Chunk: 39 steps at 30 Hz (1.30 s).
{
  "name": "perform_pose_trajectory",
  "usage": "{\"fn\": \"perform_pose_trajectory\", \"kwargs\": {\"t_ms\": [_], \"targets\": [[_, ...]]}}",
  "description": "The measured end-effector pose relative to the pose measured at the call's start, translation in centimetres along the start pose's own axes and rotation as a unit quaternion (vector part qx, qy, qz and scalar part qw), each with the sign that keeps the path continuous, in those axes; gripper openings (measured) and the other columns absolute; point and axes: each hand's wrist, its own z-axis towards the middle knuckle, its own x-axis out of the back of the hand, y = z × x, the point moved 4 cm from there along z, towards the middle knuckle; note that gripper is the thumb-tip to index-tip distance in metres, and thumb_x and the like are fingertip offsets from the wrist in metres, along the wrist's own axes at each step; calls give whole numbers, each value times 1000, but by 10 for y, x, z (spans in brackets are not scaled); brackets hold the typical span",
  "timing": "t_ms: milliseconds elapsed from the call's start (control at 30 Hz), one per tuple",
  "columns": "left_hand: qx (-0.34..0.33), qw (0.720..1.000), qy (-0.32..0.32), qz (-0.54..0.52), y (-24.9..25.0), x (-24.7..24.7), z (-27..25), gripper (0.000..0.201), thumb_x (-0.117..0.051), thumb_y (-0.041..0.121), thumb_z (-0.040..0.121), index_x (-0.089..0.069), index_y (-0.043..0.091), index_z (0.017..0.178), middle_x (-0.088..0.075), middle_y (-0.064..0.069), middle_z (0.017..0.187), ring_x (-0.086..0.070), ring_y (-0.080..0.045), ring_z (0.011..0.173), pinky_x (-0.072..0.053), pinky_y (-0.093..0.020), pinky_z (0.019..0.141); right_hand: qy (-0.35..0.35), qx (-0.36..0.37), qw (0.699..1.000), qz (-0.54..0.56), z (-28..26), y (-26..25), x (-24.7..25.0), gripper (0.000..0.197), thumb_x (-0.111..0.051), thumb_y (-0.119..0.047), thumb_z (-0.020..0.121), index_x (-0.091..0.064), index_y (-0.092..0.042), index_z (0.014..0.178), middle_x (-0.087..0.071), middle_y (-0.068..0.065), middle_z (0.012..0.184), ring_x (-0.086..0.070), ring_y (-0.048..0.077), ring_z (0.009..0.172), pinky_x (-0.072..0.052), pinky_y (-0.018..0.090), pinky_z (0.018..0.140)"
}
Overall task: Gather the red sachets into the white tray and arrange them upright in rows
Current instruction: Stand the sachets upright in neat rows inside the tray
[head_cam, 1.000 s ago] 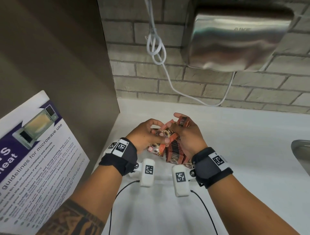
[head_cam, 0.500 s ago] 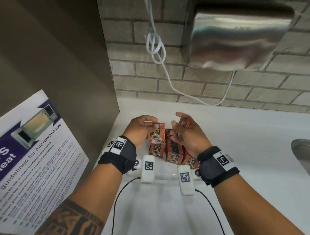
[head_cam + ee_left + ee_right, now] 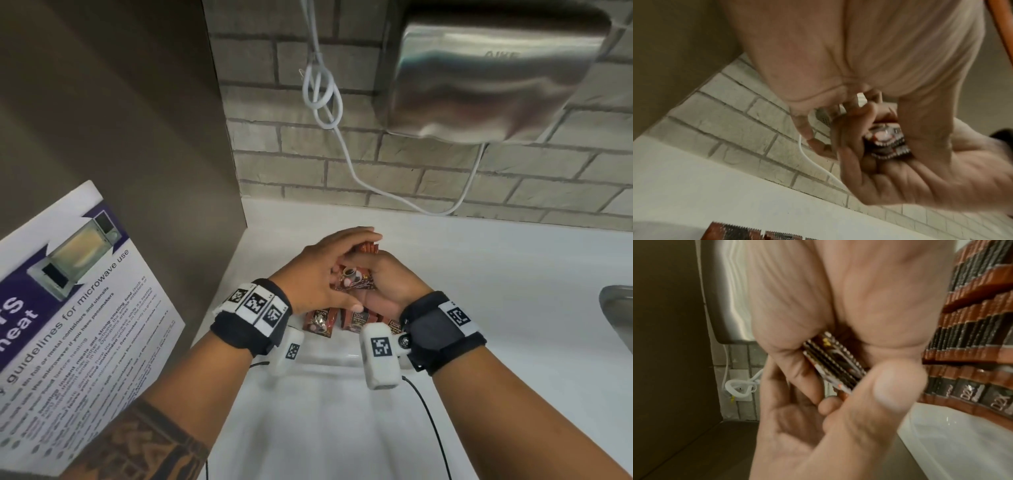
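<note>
With both hands, left hand (image 3: 318,274) and right hand (image 3: 387,284), grasping a sachet stack (image 3: 354,279), we square it, next standing it in the white tray (image 3: 329,353).

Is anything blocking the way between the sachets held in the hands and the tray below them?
Nothing visible does. Both the left hand and right hand grip a small stack of sachets right above the white tray, where rows of sachets already stand upright.
</note>
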Motion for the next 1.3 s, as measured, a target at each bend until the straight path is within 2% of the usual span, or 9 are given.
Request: {"fn": "perform_pose_trajectory", "kwargs": {"t_ms": [200,300,467,667,767,867,1033,1133,1300], "targets": [[-54,994,49,78,5,4,4,68,-86,11,72,-60,21,134,-52,16,134,-48,9,123,-34,-8,105,-43,-4,998,52,1,1,-9,29,-40,7,95,-62,-6,111,-69,13,105,-66,22,107,-55,33,86],[-45,992,55,100,-3,8,5,63,-86,8,71,-64,21,128,-56,12,131,-52,-2,121,-42,-20,105,-8,-1,999,-36,-1,2,-1,22,-54,-8,98,-63,-9,118,-69,11,117,-64,26,115,-53,44,95],[21,990,36,134,-17,16,6,89,-92,19,66,-49,31,143,-49,12,139,-47,-6,125,-41,-25,108,107,42,978,-174,1,-2,16,28,-72,-20,91,-68,-2,112,-74,15,108,-69,23,96,-55,30,77],[175,926,200,-266,-40,27,2,88,-81,49,73,-36,35,148,-47,8,148,-49,-15,135,-49,-33,101,98,50,982,-154,4,-3,12,33,-77,-24,85,-70,-5,111,-74,13,110,-66,36,113,-48,40,91],[196,862,99,-457,-36,16,3,58,-67,27,91,-48,19,145,-56,-7,144,-55,-27,131,-50,-48,102,72,86,987,-116,4,0,-4,32,-75,-12,87,-68,3,114,-72,22,112,-68,39,108,-58,44,88],[168,875,67,-448,-29,14,0,41,-50,20,103,-51,8,142,-59,-12,140,-58,-31,127,-50,-56,100,90,132,976,-149,1,-5,-11,27,-72,-4,89,-68,3,114,-75,16,104,-74,21,89,-58,24,68],[266,900,161,-305,-57,29,-23,21,-50,10,104,-66,8,118,-70,-18,107,-65,-21,73,-57,-34,70,207,147,859,-445,-3,-10,7,17,-76,-26,87,-70,-26,103,-70,-11,92,-65,0,75,-42,8,61],[364,930,-34,-21,-70,25,-36,25,-57,0,92,-72,17,102,-66,-5,85,-50,-13,54,-42,-24,52,138,68,794,-588,7,4,4,7,-65,-20,92,-71,-25,90,-71,-10,86,-67,5,72,-40,7,53],[367,861,-301,184,-65,-14,-47,35,-58,9,87,-76,35,101,-67,11,97,-60,-11,80,-50,-27,72,8,-41,636,-771,43,49,-4,25,-55,-10,92,-71,-19,75,-67,-5,76,-61,13,65,-51,24,59]]}}
